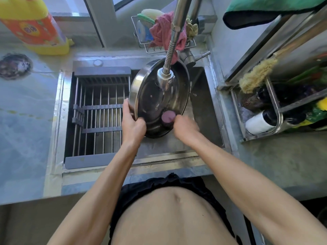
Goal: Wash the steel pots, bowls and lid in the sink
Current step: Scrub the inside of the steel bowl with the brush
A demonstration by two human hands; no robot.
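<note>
A round steel lid (150, 96) with a purple knob (168, 117) is held tilted over the right part of the sink (208, 121), its knob side facing me. My left hand (132, 124) grips its lower left rim. Blurred by motion, my right hand (185, 128) has its fingers curled against the lower right rim beside the knob. The faucet's spray head (165, 78) hangs right over the lid's upper half. No pots or bowls show in the sink.
A grey drain rack (99, 110) spans the sink's left half. A yellow detergent bottle (35, 27) stands at the back left. Behind the faucet a wire caddy (155, 32) holds sponges and a pink cloth. A steel shelf (265, 112) with bottles and a brush stands on the right.
</note>
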